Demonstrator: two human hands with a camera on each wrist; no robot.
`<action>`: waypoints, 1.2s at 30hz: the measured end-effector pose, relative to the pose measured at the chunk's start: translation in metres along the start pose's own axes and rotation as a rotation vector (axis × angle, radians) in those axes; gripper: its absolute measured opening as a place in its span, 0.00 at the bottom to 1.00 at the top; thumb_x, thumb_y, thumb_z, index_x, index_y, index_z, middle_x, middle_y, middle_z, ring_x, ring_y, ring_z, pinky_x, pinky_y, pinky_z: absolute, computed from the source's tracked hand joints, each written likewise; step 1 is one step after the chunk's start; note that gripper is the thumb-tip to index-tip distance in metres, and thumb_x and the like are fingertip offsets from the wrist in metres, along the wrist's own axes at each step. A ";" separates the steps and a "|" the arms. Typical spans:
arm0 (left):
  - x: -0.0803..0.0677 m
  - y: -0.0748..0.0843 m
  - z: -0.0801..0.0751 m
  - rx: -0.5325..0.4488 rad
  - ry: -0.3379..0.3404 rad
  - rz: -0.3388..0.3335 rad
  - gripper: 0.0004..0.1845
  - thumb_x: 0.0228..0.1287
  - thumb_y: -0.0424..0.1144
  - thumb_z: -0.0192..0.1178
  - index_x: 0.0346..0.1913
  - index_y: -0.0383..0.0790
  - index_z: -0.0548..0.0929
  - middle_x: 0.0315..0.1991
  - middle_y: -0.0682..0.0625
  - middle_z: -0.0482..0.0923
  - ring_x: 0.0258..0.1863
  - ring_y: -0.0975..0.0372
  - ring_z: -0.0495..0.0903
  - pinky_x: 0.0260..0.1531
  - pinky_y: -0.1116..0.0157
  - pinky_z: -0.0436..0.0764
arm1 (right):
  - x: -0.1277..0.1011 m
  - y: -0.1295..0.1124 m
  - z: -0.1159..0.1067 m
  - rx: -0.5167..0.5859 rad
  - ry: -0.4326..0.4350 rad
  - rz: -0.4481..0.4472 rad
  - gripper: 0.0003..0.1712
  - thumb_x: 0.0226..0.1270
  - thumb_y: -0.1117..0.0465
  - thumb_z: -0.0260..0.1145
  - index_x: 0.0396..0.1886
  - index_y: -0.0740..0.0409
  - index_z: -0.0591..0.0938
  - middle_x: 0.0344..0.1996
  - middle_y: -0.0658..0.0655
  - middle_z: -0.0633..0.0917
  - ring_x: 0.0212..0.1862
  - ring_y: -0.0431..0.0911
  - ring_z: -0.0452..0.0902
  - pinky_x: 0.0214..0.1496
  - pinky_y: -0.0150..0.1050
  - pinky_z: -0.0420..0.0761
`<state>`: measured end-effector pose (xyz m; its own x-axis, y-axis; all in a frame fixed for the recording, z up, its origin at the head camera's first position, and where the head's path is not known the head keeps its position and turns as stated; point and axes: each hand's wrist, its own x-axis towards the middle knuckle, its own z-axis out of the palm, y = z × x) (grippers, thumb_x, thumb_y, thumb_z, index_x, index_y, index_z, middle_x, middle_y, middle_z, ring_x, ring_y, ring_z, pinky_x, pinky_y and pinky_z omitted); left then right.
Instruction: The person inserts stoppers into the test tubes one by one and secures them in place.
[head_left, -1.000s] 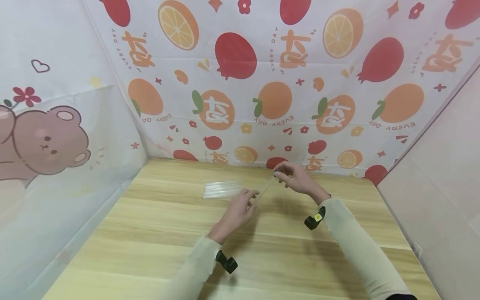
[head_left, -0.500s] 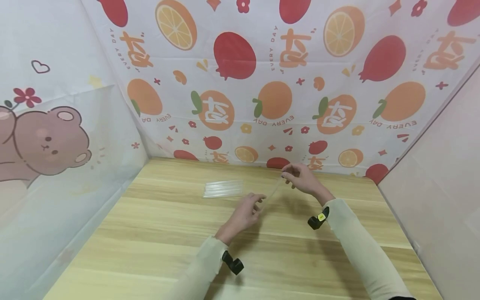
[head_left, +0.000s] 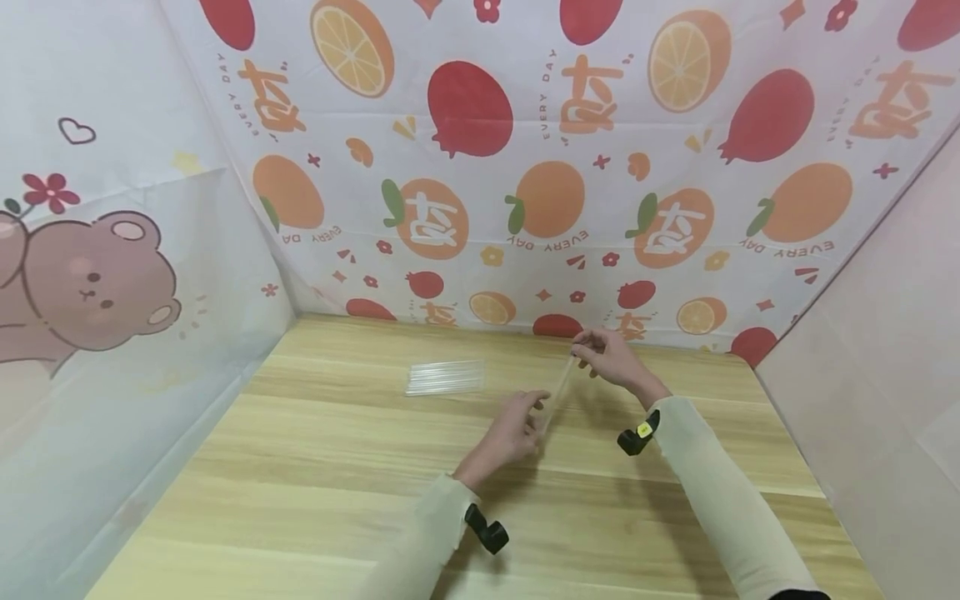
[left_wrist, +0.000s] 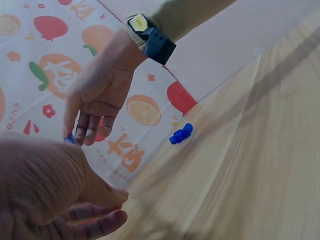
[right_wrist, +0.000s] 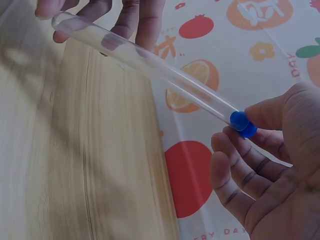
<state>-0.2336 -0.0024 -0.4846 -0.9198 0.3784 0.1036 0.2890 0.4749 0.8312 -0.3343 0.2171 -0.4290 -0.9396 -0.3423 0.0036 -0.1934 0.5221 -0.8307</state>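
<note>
A clear test tube (right_wrist: pixel 150 62) with a blue cap (right_wrist: pixel 242 124) slants between the two hands. My right hand (head_left: pixel 611 360) pinches the capped end between thumb and fingertips, its other fingers spread below. My left hand (head_left: pixel 513 425) is by the rounded lower end, thumb and fingers apart. In the right wrist view its fingers (right_wrist: pixel 127 22) show behind the tube, with the fingertips right at the rounded end. The left wrist view shows the back of the left hand (left_wrist: pixel 40 185), which hides most of the tube.
Several clear tubes (head_left: pixel 446 377) lie side by side on the wooden table (head_left: pixel 337 467), left of the hands. Small blue pieces (left_wrist: pixel 181 134) lie near the table's back edge in the left wrist view. A fruit-printed cloth (head_left: pixel 480 208) hangs behind the table.
Both hands have shifted to the right with the tube, the left hand more so and slightly toward the person. The tube now stands steeper in the head view; the other tubes have not moved.
</note>
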 end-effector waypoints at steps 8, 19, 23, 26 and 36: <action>0.005 0.002 0.017 -0.080 0.014 -0.052 0.45 0.46 0.11 0.61 0.72 0.35 0.68 0.58 0.35 0.76 0.40 0.56 0.84 0.34 0.74 0.84 | 0.002 0.006 0.002 -0.003 -0.008 0.031 0.17 0.77 0.56 0.60 0.55 0.63 0.80 0.45 0.66 0.86 0.48 0.61 0.83 0.43 0.55 0.88; 0.011 0.000 0.036 -0.210 0.027 -0.077 0.48 0.48 0.17 0.70 0.74 0.38 0.61 0.55 0.38 0.78 0.37 0.59 0.85 0.36 0.71 0.86 | 0.013 0.013 0.009 -0.003 -0.068 0.048 0.18 0.75 0.56 0.63 0.58 0.61 0.79 0.49 0.67 0.86 0.44 0.54 0.84 0.48 0.60 0.86; 0.013 0.002 0.042 -0.218 0.028 -0.070 0.49 0.50 0.19 0.71 0.75 0.40 0.59 0.52 0.39 0.78 0.35 0.63 0.84 0.36 0.71 0.86 | 0.013 0.011 0.012 -0.016 -0.065 0.055 0.19 0.76 0.56 0.62 0.59 0.60 0.79 0.51 0.70 0.84 0.46 0.56 0.83 0.48 0.58 0.86; 0.012 0.003 0.045 -0.220 0.039 -0.057 0.49 0.49 0.18 0.70 0.74 0.39 0.60 0.51 0.39 0.79 0.33 0.64 0.84 0.35 0.72 0.86 | 0.013 0.010 0.014 -0.038 -0.062 0.056 0.19 0.76 0.55 0.62 0.59 0.59 0.80 0.53 0.71 0.84 0.45 0.54 0.83 0.43 0.48 0.87; 0.007 0.003 0.047 -0.111 0.017 -0.025 0.41 0.56 0.23 0.69 0.72 0.38 0.64 0.51 0.41 0.80 0.33 0.68 0.82 0.33 0.76 0.83 | 0.013 0.010 0.019 -0.066 -0.066 0.045 0.19 0.76 0.55 0.62 0.60 0.59 0.80 0.47 0.66 0.86 0.46 0.60 0.83 0.42 0.47 0.87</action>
<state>-0.2268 0.0386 -0.5071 -0.9311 0.3534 0.0904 0.2356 0.3932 0.8888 -0.3431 0.2033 -0.4477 -0.9277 -0.3664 -0.0716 -0.1711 0.5878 -0.7907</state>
